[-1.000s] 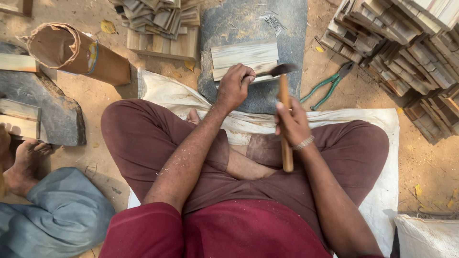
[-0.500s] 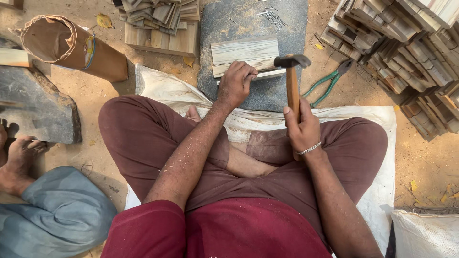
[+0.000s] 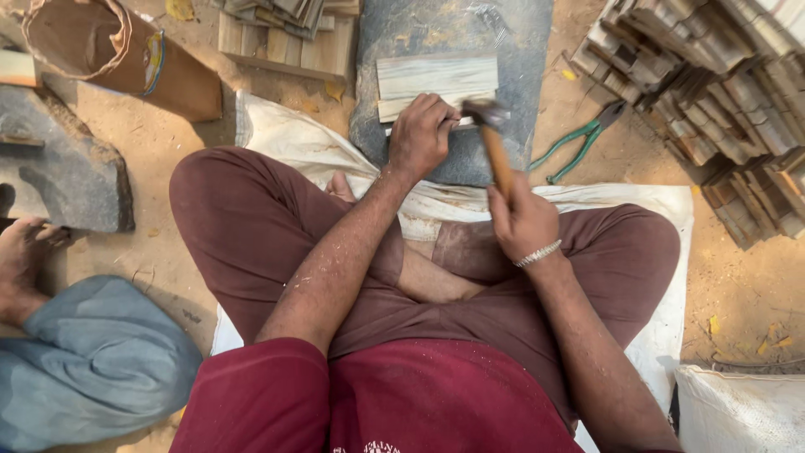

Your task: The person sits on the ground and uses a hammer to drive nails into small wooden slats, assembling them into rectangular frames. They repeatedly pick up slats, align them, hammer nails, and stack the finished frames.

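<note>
I sit cross-legged on a white cloth. My left hand presses on the near edge of some pale wooden slats lying on a dark stone slab; whether its fingers pinch anything small is hidden. My right hand grips the wooden handle of a hammer. The hammer's metal head is blurred, just right of my left fingers and low over the slats' edge.
Green-handled pliers lie right of the slab. Stacked wooden pieces fill the right side, more slats lie at the top. A brown paper bag and a grey stone are left. Another person's foot and blue-grey clothing are at lower left.
The hammer has swung down from a raised position towards the slats beside my left hand. My left hand has stayed on the slats. The view has shifted slightly.
</note>
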